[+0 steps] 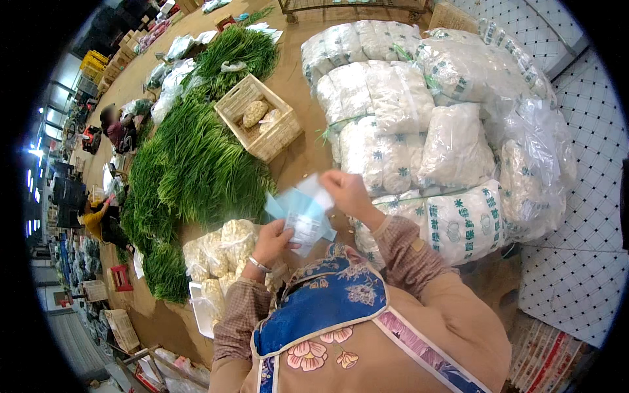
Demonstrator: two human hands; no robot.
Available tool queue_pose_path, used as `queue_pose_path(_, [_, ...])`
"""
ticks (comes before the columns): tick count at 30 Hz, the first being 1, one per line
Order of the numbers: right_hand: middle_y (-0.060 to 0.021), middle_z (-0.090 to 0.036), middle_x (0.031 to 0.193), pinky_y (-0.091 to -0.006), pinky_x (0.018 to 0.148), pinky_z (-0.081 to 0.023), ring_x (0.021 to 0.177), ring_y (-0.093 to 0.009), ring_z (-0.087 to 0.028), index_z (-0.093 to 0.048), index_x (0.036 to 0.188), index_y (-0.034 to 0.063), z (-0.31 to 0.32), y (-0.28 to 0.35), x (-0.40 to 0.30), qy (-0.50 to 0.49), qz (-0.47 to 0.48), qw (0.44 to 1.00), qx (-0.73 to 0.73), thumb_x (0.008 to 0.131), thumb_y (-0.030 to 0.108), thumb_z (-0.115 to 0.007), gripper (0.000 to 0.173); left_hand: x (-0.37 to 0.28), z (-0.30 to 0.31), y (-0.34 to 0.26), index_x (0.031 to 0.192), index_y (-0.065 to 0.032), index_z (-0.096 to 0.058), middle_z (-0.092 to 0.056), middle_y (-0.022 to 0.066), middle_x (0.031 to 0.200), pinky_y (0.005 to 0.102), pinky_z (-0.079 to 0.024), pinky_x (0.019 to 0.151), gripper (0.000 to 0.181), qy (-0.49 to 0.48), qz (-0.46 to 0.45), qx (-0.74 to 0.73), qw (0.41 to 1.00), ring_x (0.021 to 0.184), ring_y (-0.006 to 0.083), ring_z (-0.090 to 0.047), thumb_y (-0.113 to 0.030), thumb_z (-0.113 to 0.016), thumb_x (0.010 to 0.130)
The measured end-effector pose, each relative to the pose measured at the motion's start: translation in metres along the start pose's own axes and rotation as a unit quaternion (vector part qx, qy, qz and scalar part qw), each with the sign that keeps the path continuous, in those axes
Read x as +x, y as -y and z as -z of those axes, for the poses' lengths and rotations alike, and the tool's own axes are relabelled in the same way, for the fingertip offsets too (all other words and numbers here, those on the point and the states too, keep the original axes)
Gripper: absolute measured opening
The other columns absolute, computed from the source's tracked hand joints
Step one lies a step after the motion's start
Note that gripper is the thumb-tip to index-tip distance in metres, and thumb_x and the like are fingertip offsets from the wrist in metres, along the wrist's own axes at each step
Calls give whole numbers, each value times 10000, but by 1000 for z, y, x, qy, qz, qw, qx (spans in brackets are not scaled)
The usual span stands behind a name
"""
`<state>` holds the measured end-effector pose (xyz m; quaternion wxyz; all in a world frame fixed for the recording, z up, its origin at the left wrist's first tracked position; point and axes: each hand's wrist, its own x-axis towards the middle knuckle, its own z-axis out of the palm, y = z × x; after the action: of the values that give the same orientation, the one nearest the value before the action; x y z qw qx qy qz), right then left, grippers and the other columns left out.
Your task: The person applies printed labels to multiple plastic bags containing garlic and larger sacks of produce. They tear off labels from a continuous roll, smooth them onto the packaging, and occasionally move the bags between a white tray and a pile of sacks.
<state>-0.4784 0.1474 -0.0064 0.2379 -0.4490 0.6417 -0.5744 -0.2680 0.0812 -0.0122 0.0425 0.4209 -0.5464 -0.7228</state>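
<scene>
Several thin light-blue and white paper slips (300, 212) are fanned out in front of my chest, with small print on the front one. My left hand (273, 240), a silver-coloured bangle at its wrist, holds the slips by their lower left edge. At the upper right, my right hand (350, 192) pinches the corner of a white slip (314, 189) between thumb and fingers; that part is slightly blurred. Clear bags of peeled garlic cloves (221, 255) stand below and left of my left hand. Beyond my right hand lie stacked plastic sacks of pale goods (388, 142).
A long heap of green garlic shoots or similar stalks (196, 162) covers the floor at left. A cream plastic crate (270, 140) holds two bags. Two people (118, 130) sit beyond the heap. A wheeled rack (354, 6) stands at top; a tiled surface (575, 172) borders the sacks.
</scene>
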Motion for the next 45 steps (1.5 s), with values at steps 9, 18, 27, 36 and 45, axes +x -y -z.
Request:
queue_pose_path(9, [-103, -488, 675, -304, 487, -424, 588, -209, -525, -438, 664, 72, -141, 128, -69, 215, 526, 818, 87, 659, 110, -486, 62, 51, 17, -8, 1005, 46, -465, -524, 74, 931, 267, -503, 671, 263, -95, -5, -75, 993, 808, 164, -540, -114, -494, 799])
queue_pose_path(18, [-76, -585, 744, -240, 595, -448, 674, -113, -560, -541, 809, 17, -82, 51, -22, 285, -54, 944, 158, 759, 132, -575, 130, -47, 62, -29, 1012, -21, -505, -567, 65, 927, 266, -519, 627, 220, -119, -97, -146, 977, 806, 145, -569, -139, -482, 828])
queue_pose_path(27, [-24, -580, 814, -203, 554, -439, 661, -70, -524, -552, 928, 11, -213, 80, -24, 314, -226, 852, 353, 816, 163, -526, 191, -145, 116, 19, 1065, 6, -470, -554, 67, 966, 235, -487, 691, 297, -84, -190, -212, 955, 821, 124, -557, -77, -525, 785])
queue_pose_path(36, [-35, -566, 819, -244, 578, -449, 690, -116, -540, -521, 946, 20, -312, 88, -43, 390, -281, 831, 282, 788, 168, -562, 221, -186, 180, 93, 986, -1, -500, -568, 52, 898, 216, -486, 599, 244, -198, -191, -312, 909, 745, 108, -559, -48, -558, 754])
queue_pose_path(45, [-98, -575, 735, -304, 559, -428, 619, -194, -542, -591, 812, 40, -379, 87, -40, 613, 214, 757, -69, 705, 183, -631, 183, -173, 212, 150, 1079, 11, -455, -565, 64, 920, 224, -488, 605, 301, -209, -172, -350, 897, 753, 117, -563, -58, -510, 791])
